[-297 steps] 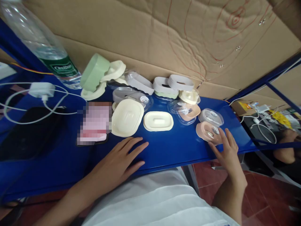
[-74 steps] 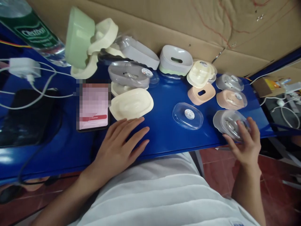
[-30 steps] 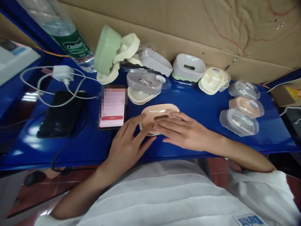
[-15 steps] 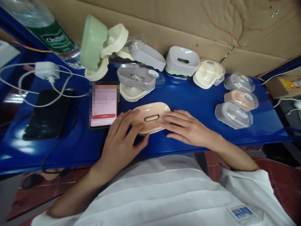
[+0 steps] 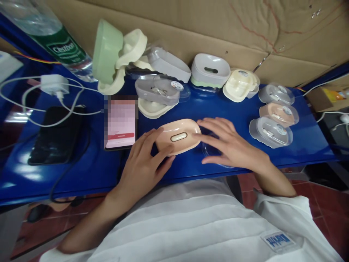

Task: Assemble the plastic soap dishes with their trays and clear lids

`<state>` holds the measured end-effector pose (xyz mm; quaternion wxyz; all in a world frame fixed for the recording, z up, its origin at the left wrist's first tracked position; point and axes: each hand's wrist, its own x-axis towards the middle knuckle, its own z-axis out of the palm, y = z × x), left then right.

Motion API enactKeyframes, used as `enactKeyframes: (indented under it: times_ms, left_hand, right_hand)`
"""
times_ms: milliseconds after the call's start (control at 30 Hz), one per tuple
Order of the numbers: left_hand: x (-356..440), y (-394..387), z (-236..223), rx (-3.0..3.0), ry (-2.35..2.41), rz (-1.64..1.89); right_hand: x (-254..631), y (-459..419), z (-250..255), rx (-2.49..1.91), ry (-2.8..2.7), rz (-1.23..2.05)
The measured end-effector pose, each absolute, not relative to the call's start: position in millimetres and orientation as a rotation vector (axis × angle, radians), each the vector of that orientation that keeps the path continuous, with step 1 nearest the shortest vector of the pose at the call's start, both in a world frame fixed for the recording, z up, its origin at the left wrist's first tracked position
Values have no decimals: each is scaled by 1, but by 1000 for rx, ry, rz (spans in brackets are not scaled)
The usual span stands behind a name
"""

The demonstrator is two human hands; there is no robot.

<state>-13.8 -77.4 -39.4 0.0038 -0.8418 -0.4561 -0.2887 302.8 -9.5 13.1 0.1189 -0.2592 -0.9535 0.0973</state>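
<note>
A peach oval soap dish [image 5: 180, 137] with a slot in its middle lies on the blue table [image 5: 240, 109] in front of me. My left hand [image 5: 144, 163] rests against its left end, fingers curled on its rim. My right hand [image 5: 229, 143] is spread flat beside the dish's right end, fingertips touching it, and it covers a clear plastic lid [image 5: 209, 150] lying on the table.
A phone [image 5: 120, 122] lies left of the dish, beyond it a black phone [image 5: 56, 134] and a white charger [image 5: 53, 84] with cable. Cream, green and grey dishes [image 5: 209, 69] line the cardboard wall. Three lidded dishes [image 5: 271, 127] sit at right. A water bottle [image 5: 54, 40] stands back left.
My right hand slid right off the peach dish onto the clear lid. My left hand stayed at the dish's left end. The dish tilted slightly.
</note>
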Motion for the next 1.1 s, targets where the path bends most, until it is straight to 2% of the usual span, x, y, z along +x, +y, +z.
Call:
enactKeyframes:
  times_ms: [233, 300, 400, 667, 800, 967, 1100]
  left_hand:
    - [-12, -80, -39, -2619, -1521, -978]
    - [-12, -82, -39, -2638, -1489, -952]
    - [-12, -83, -40, -2700, -1438, -869]
    - [-13, -87, -50, -2796, -1570, -1114]
    - [-13, -89, -52, -2818, -1649, -1140]
    - [-14, -91, -54, -2919, -1726, -1244]
    - [-16, -91, -56, -2991, -1774, -1226]
  right_hand:
    - [351, -7, 25, -1320, -2803, 595]
    - [354, -3, 24, -1468, -2728, 586]
    - [350, 1, 25, -1552, -2650, 400]
    - [325, 1, 26, -1166, -2631, 64]
    - [317, -3, 28, -999, -2586, 126]
    - [286, -11, 16, -612, -2781, 381]
    - [268, -14, 3, -503, -2806, 343]
